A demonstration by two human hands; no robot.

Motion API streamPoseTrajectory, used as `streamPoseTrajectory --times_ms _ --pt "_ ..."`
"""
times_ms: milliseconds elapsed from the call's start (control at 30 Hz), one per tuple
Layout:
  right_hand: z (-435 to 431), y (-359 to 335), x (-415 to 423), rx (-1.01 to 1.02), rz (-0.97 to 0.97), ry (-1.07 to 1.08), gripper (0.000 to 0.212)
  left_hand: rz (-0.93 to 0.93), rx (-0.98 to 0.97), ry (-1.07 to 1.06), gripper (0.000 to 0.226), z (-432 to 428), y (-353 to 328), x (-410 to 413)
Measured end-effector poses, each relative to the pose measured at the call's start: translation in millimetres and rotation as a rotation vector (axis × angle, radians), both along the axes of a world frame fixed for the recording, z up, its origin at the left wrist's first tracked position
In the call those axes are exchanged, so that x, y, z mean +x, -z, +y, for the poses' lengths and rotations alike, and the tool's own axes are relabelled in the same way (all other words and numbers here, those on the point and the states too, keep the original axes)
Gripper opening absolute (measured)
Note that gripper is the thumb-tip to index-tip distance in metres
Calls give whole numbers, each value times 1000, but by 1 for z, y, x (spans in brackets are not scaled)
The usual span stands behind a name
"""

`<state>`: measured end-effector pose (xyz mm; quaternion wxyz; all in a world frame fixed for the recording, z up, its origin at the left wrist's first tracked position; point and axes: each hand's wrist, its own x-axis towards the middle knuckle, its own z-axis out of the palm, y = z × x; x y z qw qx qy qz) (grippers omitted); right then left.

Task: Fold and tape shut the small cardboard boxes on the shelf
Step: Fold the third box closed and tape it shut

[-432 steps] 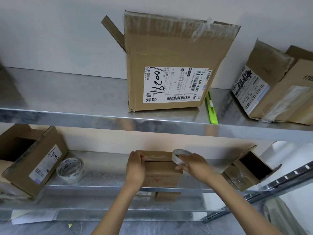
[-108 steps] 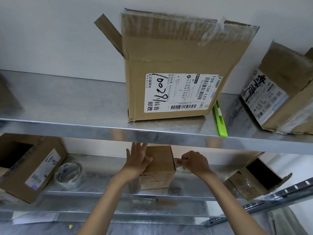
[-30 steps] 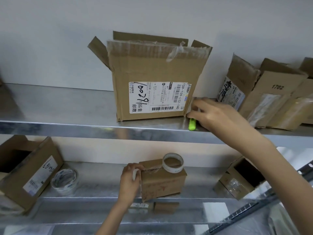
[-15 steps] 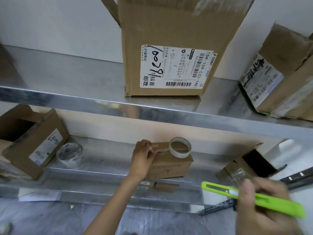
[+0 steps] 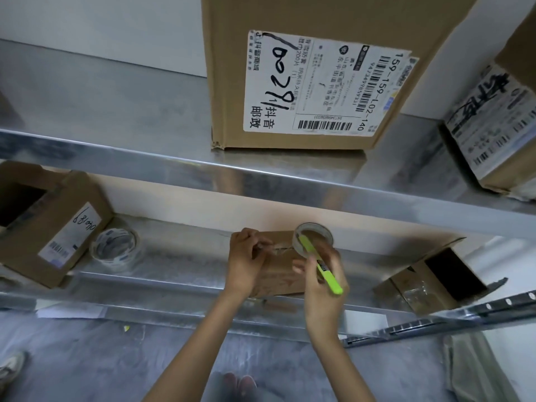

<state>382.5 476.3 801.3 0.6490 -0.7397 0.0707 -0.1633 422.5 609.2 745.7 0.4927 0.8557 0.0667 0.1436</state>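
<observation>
A small closed cardboard box (image 5: 280, 271) stands on the lower metal shelf (image 5: 179, 271). A roll of clear tape (image 5: 313, 237) lies on its top right corner, with a strip stretched leftwards across the top. My left hand (image 5: 246, 261) grips the box's left end and pinches the tape strip there. My right hand (image 5: 322, 281) holds a green utility knife (image 5: 320, 265), its tip pointing at the tape beside the roll.
A second tape roll (image 5: 116, 249) and an open labelled box (image 5: 49, 227) sit to the left on the lower shelf, another open box (image 5: 435, 278) to the right. The upper shelf (image 5: 261, 178) carries a large labelled box (image 5: 313, 74) and another box (image 5: 493, 126).
My right hand took the green knife from the upper shelf and brought it down to the tape on the small box. My left hand stayed on the box's left end.
</observation>
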Motion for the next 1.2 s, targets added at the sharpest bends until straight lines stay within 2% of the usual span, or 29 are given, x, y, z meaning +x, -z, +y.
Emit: streamPoseTrajectory --times_ms 100,200,400,533,667,767,1067,1200 --pt "-1 10 4 -206 -56 -57 29 -4 -20 -13 16 -1 1 -1" --pt "-3 21 7 -384 -141 -122 13 -40 -12 -24 17 -1 3 -3" --pt "0 37 7 -544 -190 -172 17 -27 23 -35 16 -3 4 -4" --pt "4 42 9 -622 -233 -174 3 -34 34 -37 18 -3 5 -3" --pt "2 45 9 -683 -300 -200 16 -24 65 -42 17 -5 6 -4" --pt "3 50 11 -707 -280 -232 27 -54 97 -32 19 -6 9 -6" --pt "0 51 9 -726 -255 -273 28 -5 111 -41 22 -9 10 -4" --pt "0 55 2 -691 -193 -265 22 12 148 -29 22 -9 10 -3"
